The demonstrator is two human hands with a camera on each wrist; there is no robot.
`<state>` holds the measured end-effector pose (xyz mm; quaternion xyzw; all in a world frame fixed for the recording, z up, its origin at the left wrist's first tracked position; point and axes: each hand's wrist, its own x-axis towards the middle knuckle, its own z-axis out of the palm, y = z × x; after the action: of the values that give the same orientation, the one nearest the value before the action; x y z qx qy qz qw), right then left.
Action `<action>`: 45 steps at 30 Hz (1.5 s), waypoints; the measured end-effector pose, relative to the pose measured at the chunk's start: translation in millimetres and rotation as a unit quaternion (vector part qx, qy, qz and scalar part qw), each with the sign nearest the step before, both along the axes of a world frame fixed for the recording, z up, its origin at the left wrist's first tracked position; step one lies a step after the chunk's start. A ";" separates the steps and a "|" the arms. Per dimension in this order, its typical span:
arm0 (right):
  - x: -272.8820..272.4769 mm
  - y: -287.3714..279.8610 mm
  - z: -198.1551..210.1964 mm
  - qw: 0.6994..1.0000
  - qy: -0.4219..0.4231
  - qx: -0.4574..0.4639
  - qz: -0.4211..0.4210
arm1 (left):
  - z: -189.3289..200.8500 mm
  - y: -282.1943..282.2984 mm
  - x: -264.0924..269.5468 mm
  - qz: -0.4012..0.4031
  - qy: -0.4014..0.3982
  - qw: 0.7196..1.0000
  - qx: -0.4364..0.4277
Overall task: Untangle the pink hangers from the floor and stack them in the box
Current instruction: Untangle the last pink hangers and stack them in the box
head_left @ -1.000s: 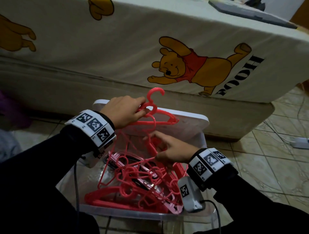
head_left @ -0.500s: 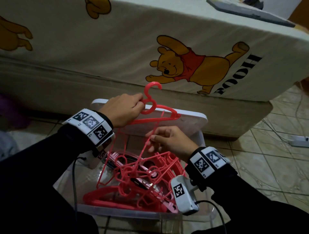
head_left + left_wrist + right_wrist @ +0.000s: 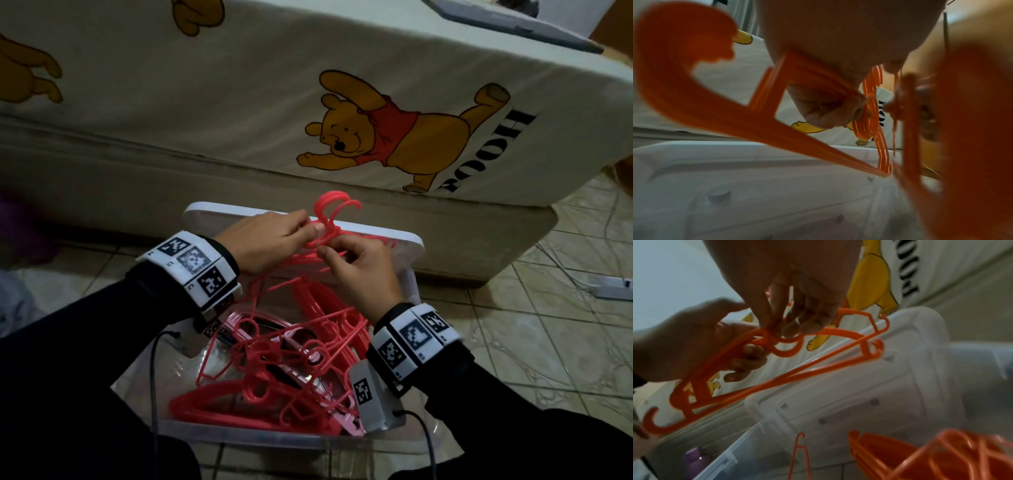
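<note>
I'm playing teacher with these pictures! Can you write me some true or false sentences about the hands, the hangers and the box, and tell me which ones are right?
1. Both hands hold hangers up above the box. True: the left hand and the right hand grip the held hangers near their hooks, over the clear box.
2. The box has no hangers in it. False: a tangled pile of hangers lies inside.
3. The white lid leans behind the box, against the bed. True.
4. The picture on the bed sheet is a cat. False: it is a yellow bear in a red shirt.
5. The right hand rests flat on the floor. False: its fingers pinch the hangers.
</note>
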<state>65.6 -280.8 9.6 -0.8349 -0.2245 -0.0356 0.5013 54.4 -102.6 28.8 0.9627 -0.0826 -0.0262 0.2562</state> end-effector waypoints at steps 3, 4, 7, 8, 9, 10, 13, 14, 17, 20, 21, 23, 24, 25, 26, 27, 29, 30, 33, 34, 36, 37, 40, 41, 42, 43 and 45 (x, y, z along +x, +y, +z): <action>0.1 -0.3 4.0 0.999 -0.046 -0.002 -0.006 | -4.4 -5.2 -0.6 -0.031 0.004 0.999 0.011; 1.1 -1.3 5.2 0.999 -0.045 -0.003 -0.004 | -4.9 -5.7 -0.7 -0.043 0.000 0.999 0.008; 7.6 -7.3 9.5 1.000 -0.016 -0.014 0.009 | -3.7 -5.1 0.5 -0.055 -0.016 0.998 0.012; 10.9 -11.1 11.2 0.999 -0.020 -0.030 0.008 | -3.5 -4.1 1.4 -0.051 -0.024 0.998 0.020; 14.7 -15.5 12.9 0.998 -0.035 -0.054 0.002 | -3.2 -3.0 2.4 -0.045 -0.033 0.998 0.027; 18.4 -20.3 14.1 0.994 -0.065 -0.089 -0.007 | -3.2 -1.4 3.4 -0.040 -0.042 0.998 0.032; 24.9 -31.6 13.0 0.952 -0.185 -0.242 -0.037 | -4.0 4.7 5.7 -0.035 -0.050 0.998 0.028; 25.6 -32.8 10.8 0.935 -0.205 -0.288 -0.037 | -3.6 5.0 5.0 -0.038 -0.050 0.998 0.018; 24.7 -30.4 4.1 0.906 -0.186 -0.380 -0.002 | -0.5 0.6 1.2 -0.051 -0.044 0.997 -0.046; 24.6 -28.2 -2.0 0.885 -0.170 -0.433 0.034 | -2.1 -4.2 -2.3 -0.043 -0.041 0.995 -0.074; 24.6 -28.2 -3.4 0.874 -0.181 -0.450 0.038 | -3.6 -5.1 -2.6 -0.032 -0.047 0.996 -0.063; 24.4 -28.8 -4.6 0.869 -0.182 -0.458 0.044 | -6.2 -6.4 -2.0 0.001 -0.055 0.997 -0.054; 24.9 -28.5 -5.6 0.872 -0.175 -0.454 0.051 | -7.6 -6.2 -0.6 0.017 -0.051 0.996 -0.070; 25.2 -28.0 -5.9 0.875 -0.166 -0.451 0.059 | -9.0 -5.5 1.2 0.030 -0.044 0.994 -0.095; 25.9 -27.4 -5.0 0.878 -0.154 -0.448 0.067 | -9.8 -4.9 2.8 0.039 -0.036 0.991 -0.119; 26.7 -27.0 -3.3 0.885 -0.138 -0.438 0.073 | -10.4 -4.3 4.0 0.043 -0.031 0.990 -0.130; 28.1 -28.5 1.9 0.914 -0.104 -0.385 0.077 | -11.3 -3.1 6.2 0.037 -0.025 0.992 -0.120; 28.1 -30.2 4.8 0.927 -0.107 -0.352 0.078 | -11.1 -2.8 6.4 0.031 -0.022 0.993 -0.108; 24.1 -35.3 15.6 0.913 -0.227 -0.333 0.056 | -9.1 -2.1 6.1 0.021 -0.011 0.993 -0.119; 22.5 -36.4 18.9 0.902 -0.264 -0.340 0.045 | -8.2 -2.6 5.9 0.019 -0.009 0.991 -0.129; 21.8 -37.0 22.7 0.893 -0.285 -0.346 0.048 | -7.5 -4.2 5.4 0.010 -0.007 0.992 -0.127; 22.6 -36.8 23.9 0.893 -0.274 -0.351 0.057 | -7.6 -4.8 5.2 0.005 -0.007 0.993 -0.114; 24.7 -37.4 23.9 0.896 -0.256 -0.356 0.072 | -6.7 -5.7 3.3 -0.005 0.010 0.997 -0.081; 24.2 -37.5 23.8 0.896 -0.259 -0.352 0.072 | -6.3 -6.1 2.7 -0.008 0.024 0.997 -0.079; 23.3 -37.4 24.5 0.896 -0.262 -0.350 0.070 | -5.6 -7.1 1.7 -0.012 0.039 0.996 -0.078; 23.0 -37.8 24.9 0.896 -0.269 -0.348 0.066 | -4.8 -7.7 0.5 -0.016 0.053 0.995 -0.078; 25.5 -41.4 26.7 0.895 -0.279 -0.344 0.052 | -3.6 -6.9 0.1 -0.022 0.068 0.994 -0.077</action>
<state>91.0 -322.2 36.3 -0.8981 -0.3966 -0.1613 0.1003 54.5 -109.4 25.2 0.9341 -0.0878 -0.0908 0.3340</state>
